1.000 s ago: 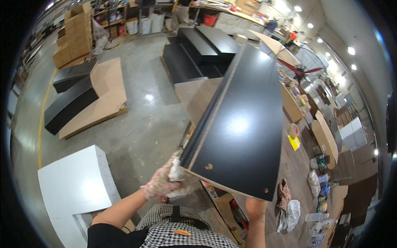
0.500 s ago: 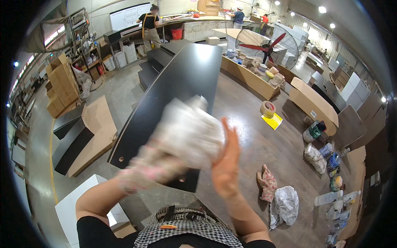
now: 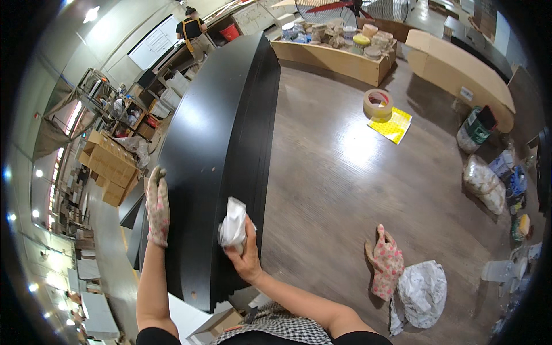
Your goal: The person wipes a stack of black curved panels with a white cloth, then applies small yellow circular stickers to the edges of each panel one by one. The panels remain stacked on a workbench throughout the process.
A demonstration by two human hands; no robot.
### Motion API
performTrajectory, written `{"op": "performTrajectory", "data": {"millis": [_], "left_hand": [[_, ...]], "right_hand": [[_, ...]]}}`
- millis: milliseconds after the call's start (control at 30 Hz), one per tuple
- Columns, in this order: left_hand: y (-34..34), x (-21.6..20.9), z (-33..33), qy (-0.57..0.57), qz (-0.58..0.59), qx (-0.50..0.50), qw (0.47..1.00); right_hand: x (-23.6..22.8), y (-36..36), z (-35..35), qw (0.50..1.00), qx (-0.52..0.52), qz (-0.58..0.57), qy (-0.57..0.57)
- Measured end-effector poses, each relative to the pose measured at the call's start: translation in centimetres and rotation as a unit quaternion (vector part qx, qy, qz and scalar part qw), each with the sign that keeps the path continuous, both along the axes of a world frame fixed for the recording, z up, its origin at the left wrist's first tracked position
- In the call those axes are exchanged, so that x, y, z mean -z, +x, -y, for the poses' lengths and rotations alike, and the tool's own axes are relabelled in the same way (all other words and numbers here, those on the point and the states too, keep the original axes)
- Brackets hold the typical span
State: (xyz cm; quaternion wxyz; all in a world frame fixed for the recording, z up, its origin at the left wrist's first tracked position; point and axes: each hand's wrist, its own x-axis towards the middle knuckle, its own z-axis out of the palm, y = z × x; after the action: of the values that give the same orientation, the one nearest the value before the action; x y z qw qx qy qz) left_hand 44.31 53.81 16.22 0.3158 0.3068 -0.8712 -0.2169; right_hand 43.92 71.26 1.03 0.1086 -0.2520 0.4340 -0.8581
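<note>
A long black panel (image 3: 198, 123) stretches away from me along the table's left side, with more black boards (image 3: 253, 144) stepped along its right edge. My left hand (image 3: 158, 210), in a pale glove with pink dots, rests against the panel's left edge, fingers stretched out. Bunched in my bare right hand (image 3: 248, 260) is a white cloth (image 3: 233, 223), held at the panel's right edge. Small light marks show on the black surface. To the right, an unworn pink-dotted glove (image 3: 386, 263) lies beside a crumpled white cloth (image 3: 422, 293).
A tape roll (image 3: 378, 104) overlaps a yellow card (image 3: 394, 125) on the brown tabletop (image 3: 322, 190). Behind stands a wooden tray (image 3: 328, 60) full of tins and rolls. Bottles and bags line the right side. Cardboard boxes (image 3: 112, 164) stand at left; a co-worker (image 3: 192, 34) is far back.
My hands have parted; before, both were at the blurred white cloth in front of me. Now the right holds it at the panel and the left lies on the panel's edge. The view has shifted.
</note>
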Motion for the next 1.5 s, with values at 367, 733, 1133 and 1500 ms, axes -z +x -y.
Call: {"op": "performTrajectory", "data": {"millis": [367,733,1133,1500], "left_hand": [[-0.2,-0.9,-2.3,-0.146,0.133,0.101,0.975],[0.3,-0.6,-1.5,-0.141,0.118,0.145,0.972],[0.5,-0.3,-1.5,-0.154,0.089,0.121,0.977],[0.3,-0.7,-2.7,-0.218,0.155,0.079,0.960]], "right_hand": [[2.9,-27.0,14.3,0.949,0.215,0.073,0.220],[2.9,1.1,-10.7,0.860,-0.385,-0.161,0.294],[-3.9,-5.0,1.2,0.987,0.154,-0.020,0.052],[-3.4,-38.0,18.9,0.957,0.231,-0.002,0.176]]}}
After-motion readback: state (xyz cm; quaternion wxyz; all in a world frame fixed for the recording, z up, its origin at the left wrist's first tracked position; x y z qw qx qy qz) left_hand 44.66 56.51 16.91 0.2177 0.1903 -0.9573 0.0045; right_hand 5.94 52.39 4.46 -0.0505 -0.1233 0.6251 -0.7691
